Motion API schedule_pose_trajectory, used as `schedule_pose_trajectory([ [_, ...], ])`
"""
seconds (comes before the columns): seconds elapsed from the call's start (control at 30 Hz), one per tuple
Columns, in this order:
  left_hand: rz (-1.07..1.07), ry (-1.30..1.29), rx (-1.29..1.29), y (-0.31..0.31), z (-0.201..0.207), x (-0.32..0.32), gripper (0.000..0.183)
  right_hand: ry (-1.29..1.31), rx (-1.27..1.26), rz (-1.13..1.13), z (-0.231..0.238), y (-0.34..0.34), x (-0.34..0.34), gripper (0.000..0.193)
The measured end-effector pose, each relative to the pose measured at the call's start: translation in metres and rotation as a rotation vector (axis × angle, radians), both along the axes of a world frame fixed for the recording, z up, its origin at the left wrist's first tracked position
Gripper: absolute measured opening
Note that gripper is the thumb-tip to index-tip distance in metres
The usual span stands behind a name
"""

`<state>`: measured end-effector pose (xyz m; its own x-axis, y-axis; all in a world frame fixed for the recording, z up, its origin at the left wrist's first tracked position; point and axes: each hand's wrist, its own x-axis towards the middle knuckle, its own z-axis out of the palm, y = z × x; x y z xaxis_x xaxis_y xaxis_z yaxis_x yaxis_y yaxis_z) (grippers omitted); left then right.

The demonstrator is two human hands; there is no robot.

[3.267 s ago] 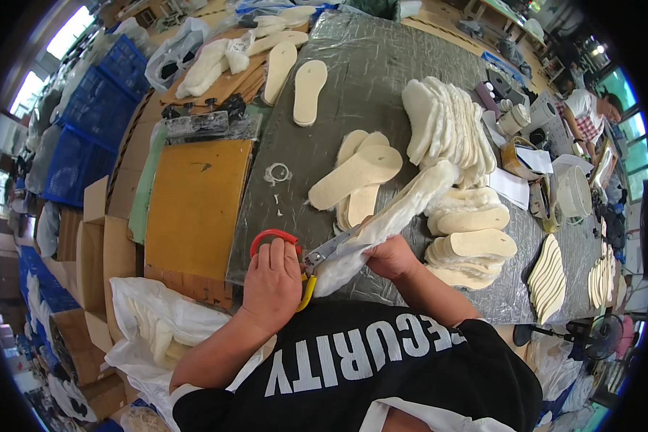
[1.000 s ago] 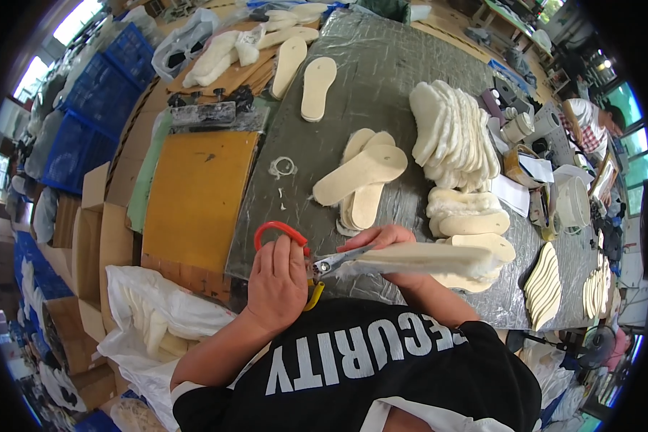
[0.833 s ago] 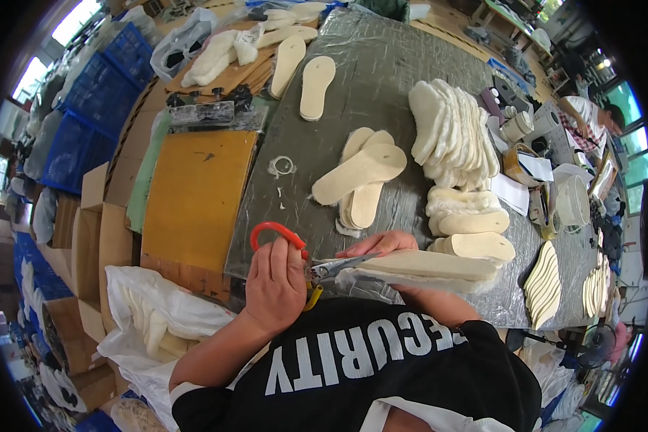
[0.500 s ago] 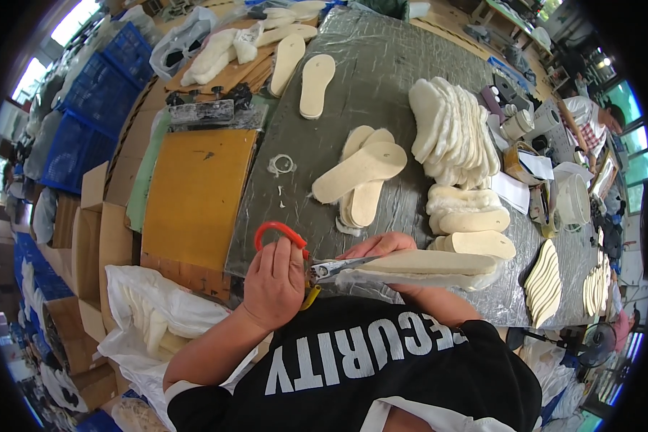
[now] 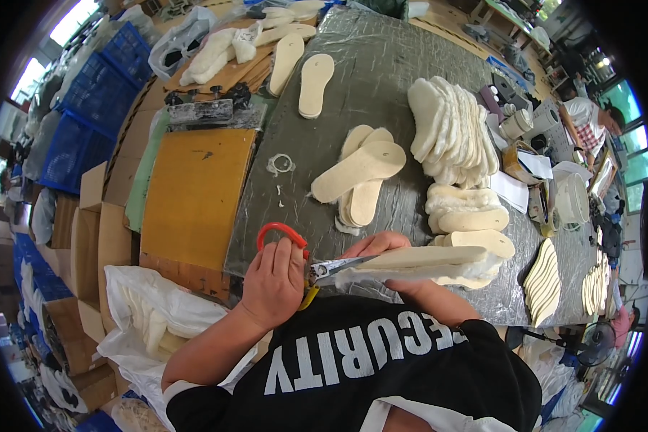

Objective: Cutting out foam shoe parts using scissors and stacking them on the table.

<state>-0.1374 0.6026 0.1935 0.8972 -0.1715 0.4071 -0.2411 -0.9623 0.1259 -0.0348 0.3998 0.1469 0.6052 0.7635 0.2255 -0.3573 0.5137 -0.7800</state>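
Note:
My left hand [image 5: 275, 279] is closed round a pair of scissors [image 5: 331, 267] with one red loop handle and one yellow one. Their blades lie along the near end of a cream insole [image 5: 425, 255] with white fleece on its underside. My right hand [image 5: 380, 247] grips this insole, held level over the table's front edge; part of that hand is hidden behind it. Beyond it, several insoles [image 5: 360, 173] lie crossed in a loose pile. On the right are a thick stack of fleecy insoles [image 5: 450, 133] and shorter stacks [image 5: 471, 219].
An amber board [image 5: 194, 194] lies at the left, near cardboard boxes [image 5: 115, 245] and blue crates [image 5: 86, 115]. A white bag of insoles [image 5: 194, 306] stands beside my left arm. A tape ring [image 5: 281, 164] lies mid-table. Containers [image 5: 572, 201] crowd the right edge, where another person [image 5: 587, 122] is.
The held insole has shifted slightly left and tilted, showing more of its fleece edge and the short stack behind it. Both hands keep their hold.

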Motion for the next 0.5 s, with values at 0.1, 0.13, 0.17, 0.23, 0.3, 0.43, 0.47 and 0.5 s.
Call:
schedule_pose_trajectory([
  [0.1,0.01,-0.025,-0.019,0.0007,-0.0036,0.0006,0.019,-0.081,-0.074,-0.084,-0.0021,-0.0002,-0.0022,0.012],
  [0.13,0.008,-0.019,-0.057,0.0016,-0.0051,0.0002,0.018,-0.109,-0.086,-0.112,-0.0002,0.0009,-0.0029,0.011],
  [0.17,0.009,-0.019,-0.057,0.0028,-0.0043,-0.0009,0.018,-0.137,-0.098,-0.139,0.0009,0.002,-0.0035,0.011],
  [0.23,-0.042,0.014,-0.054,0.0048,-0.0027,-0.0024,0.017,-0.135,-0.094,-0.152,-0.0007,0.0028,-0.0041,0.01],
  [0.3,-0.04,0.001,-0.035,0.0048,-0.0048,-0.0022,0.018,-0.134,-0.09,-0.163,-0.0005,0.003,-0.0037,0.01],
  [0.43,-0.03,-0.029,-0.027,0.0032,-0.007,0.0008,0.021,-0.143,-0.093,-0.117,0.0008,0.0048,-0.0042,0.01],
  [0.47,-0.03,-0.028,-0.027,0.003,-0.0071,0.0003,0.021,-0.078,-0.086,-0.09,0.0003,0.0053,-0.005,0.01],
  [0.5,-0.026,-0.015,-0.027,0.0024,-0.0067,0.0,0.021,-0.079,-0.087,-0.092,0.0005,0.0048,-0.005,0.01],
])
